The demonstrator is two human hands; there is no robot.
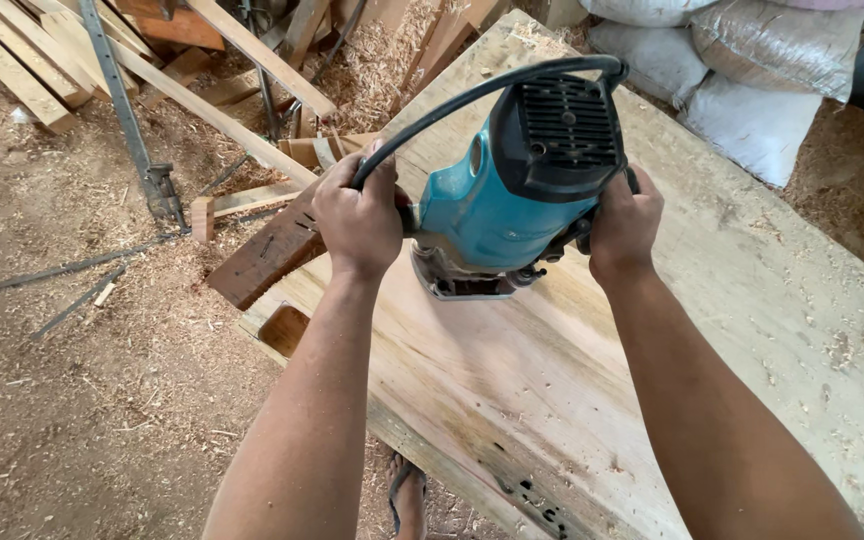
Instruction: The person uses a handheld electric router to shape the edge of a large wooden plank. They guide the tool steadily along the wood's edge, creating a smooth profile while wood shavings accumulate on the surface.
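Both hands clamped on the teal router [512,190], left hand [357,215] and right hand [624,222] wrapped tight round its side handles, base flat on the wide plank [572,400] — looks heavy, rigid, top-weighted, best gripped by both handles.

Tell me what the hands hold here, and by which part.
Both hands grip a teal power router: left hand and right hand on its side handles, its base on the wooden slab.
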